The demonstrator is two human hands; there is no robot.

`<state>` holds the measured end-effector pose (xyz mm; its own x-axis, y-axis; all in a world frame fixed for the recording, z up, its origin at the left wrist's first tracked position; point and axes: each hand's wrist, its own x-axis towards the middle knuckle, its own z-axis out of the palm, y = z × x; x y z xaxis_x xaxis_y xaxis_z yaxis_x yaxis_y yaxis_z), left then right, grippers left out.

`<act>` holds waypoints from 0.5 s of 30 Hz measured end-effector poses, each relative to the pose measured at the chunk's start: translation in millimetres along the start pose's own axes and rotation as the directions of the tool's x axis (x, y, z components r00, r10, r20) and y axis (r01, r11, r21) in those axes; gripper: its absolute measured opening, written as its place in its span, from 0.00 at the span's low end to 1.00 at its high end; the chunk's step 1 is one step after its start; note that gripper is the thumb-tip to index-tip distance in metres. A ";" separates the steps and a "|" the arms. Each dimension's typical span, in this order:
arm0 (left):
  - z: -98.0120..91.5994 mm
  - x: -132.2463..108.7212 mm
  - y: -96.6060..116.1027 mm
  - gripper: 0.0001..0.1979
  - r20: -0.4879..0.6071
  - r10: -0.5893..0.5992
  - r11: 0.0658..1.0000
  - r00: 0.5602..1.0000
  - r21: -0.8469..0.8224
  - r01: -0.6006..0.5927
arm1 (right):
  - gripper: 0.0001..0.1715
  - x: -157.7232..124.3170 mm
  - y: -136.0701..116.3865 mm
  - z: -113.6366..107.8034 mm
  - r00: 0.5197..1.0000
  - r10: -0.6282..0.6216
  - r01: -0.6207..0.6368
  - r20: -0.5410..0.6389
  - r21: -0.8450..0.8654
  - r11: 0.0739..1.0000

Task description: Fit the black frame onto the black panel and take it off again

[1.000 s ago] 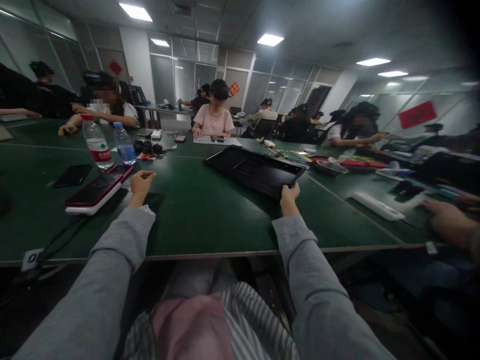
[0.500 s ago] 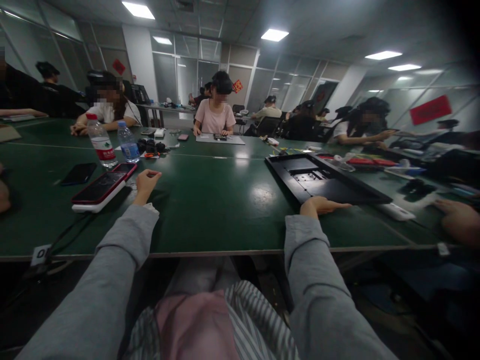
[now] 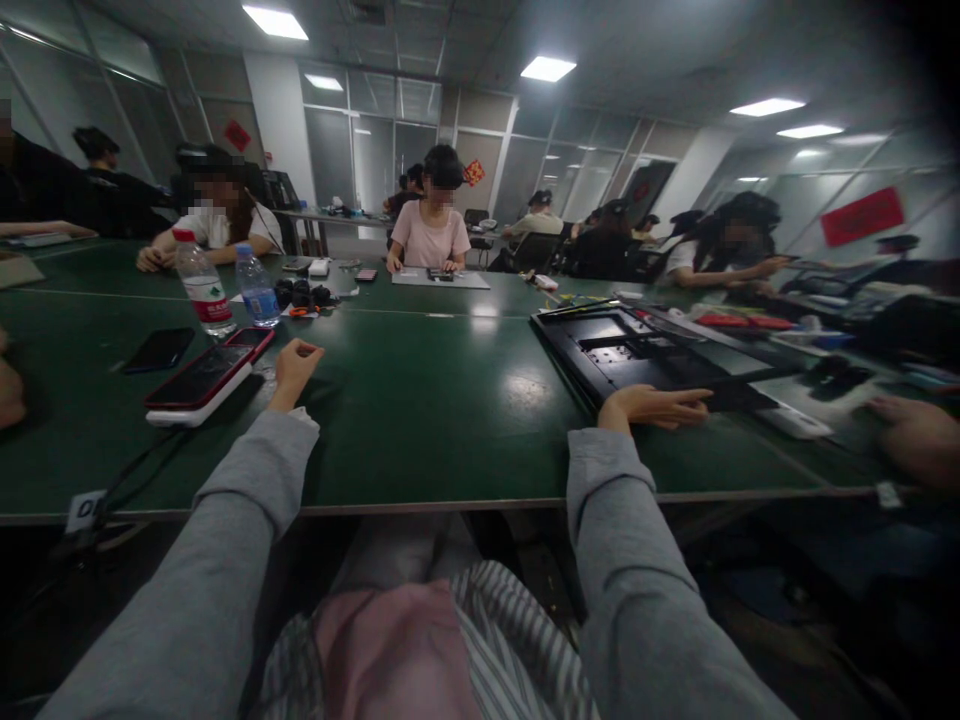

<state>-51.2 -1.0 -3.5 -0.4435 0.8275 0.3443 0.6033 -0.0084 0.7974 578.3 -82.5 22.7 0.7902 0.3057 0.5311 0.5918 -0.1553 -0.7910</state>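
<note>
On the right side of the green table [image 3: 420,420], my right hand [image 3: 649,405] grips the near edge of a thin black rectangular frame [image 3: 757,375]. That frame is tilted a little above a flat black panel [image 3: 570,350], which has a lighter recessed part with small holes near its middle. The fingers of this hand point right and partly hide the edge. My left hand [image 3: 296,370] rests over the table at left with its fingers curled together, nothing visible in them. Just left of it lies a red-edged phone [image 3: 206,375] on a white block [image 3: 199,408].
Two plastic bottles, one red-capped [image 3: 205,290] and one blue-capped [image 3: 259,295], stand behind the phone. A dark phone [image 3: 159,350] lies farther left. A white device [image 3: 799,422] sits beside the panel. Another person's hand [image 3: 915,430] is at far right; several people sit around.
The thin black frame has come up from the black panel at its right side, with my right hand on its edge. My left hand has barely moved.
</note>
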 end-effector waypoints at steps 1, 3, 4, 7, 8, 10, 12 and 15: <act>0.7 0.8 -1.0 0.08 0.002 0.003 1.000 1.000 0.001 -0.003 | 0.53 -2.0 -2.3 1.8 0.979 0.156 -0.159 -0.132 -0.011 0.987; 1.8 2.1 -2.7 0.08 0.009 0.007 1.000 1.000 0.001 -0.007 | 0.54 -6.9 -8.5 6.7 0.941 0.242 -0.246 -0.239 0.014 0.969; 2.2 2.5 -3.2 0.08 0.011 0.008 1.000 1.000 0.002 -0.008 | 0.54 -9.8 -12.2 9.3 0.958 0.182 -0.182 -0.221 0.019 0.983; 2.2 2.0 -2.7 0.08 0.018 0.015 1.000 1.000 0.014 -0.016 | 0.50 -19.5 -24.0 17.2 0.988 -0.101 0.104 -0.120 0.019 0.994; 1.8 1.3 -1.9 0.09 0.020 0.015 1.000 1.000 0.020 -0.015 | 0.47 -22.8 -28.0 20.0 0.978 -0.193 0.195 -0.074 0.014 0.981; 0.9 -0.2 0.0 0.08 0.026 0.009 0.999 1.000 0.032 -0.009 | 0.41 -29.3 -36.2 26.0 0.934 -0.354 0.354 0.043 0.005 0.935; 0.0 -1.3 1.6 0.08 0.033 0.000 0.999 0.999 0.040 -0.001 | 0.38 -35.6 -44.2 32.3 0.868 -0.470 0.475 0.162 0.008 0.880; -0.9 -1.9 2.9 0.08 0.034 -0.010 0.999 0.999 0.045 0.008 | 0.36 -44.9 -54.5 39.3 0.788 -0.571 0.579 0.231 0.039 0.815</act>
<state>-49.2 -3.1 -1.4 -0.4265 0.8462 0.3195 0.6289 0.0236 0.7771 504.3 -50.8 30.1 0.2483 0.5463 0.7999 0.9331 0.0868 -0.3490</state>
